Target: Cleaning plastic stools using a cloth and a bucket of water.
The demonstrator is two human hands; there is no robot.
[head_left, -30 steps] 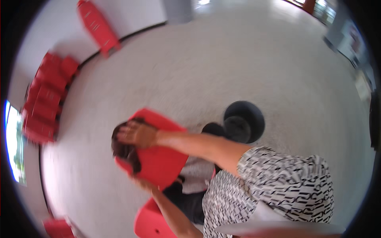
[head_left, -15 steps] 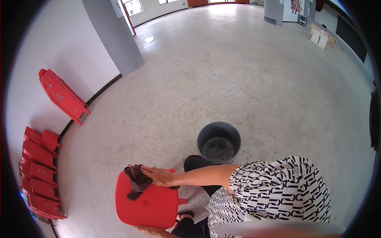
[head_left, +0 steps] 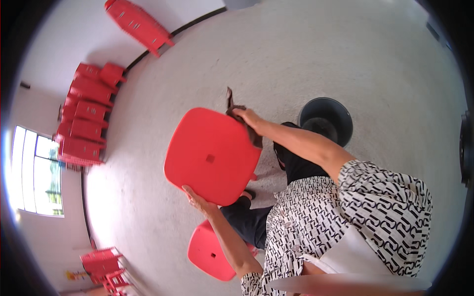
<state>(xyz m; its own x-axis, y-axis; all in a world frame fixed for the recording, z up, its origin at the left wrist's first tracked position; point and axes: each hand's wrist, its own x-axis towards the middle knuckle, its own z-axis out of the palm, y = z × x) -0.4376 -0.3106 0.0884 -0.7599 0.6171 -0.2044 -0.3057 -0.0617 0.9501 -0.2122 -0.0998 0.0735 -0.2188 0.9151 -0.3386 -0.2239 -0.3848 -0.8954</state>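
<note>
Left grip (head_left: 198,202) pinched the red stool (head_left: 210,143) at its near edge; right grip (head_left: 250,120) clasped brown cloth (head_left: 256,139), far right.

Wears a loose off-white shirt (head_left: 306,212), printed all over with black looping links, on short sleeves (head_left: 390,197) too. Shows a plain white panel (head_left: 358,251) near the neck. Also wears black trousers (head_left: 244,223) and dark footwear (head_left: 251,193).
</note>
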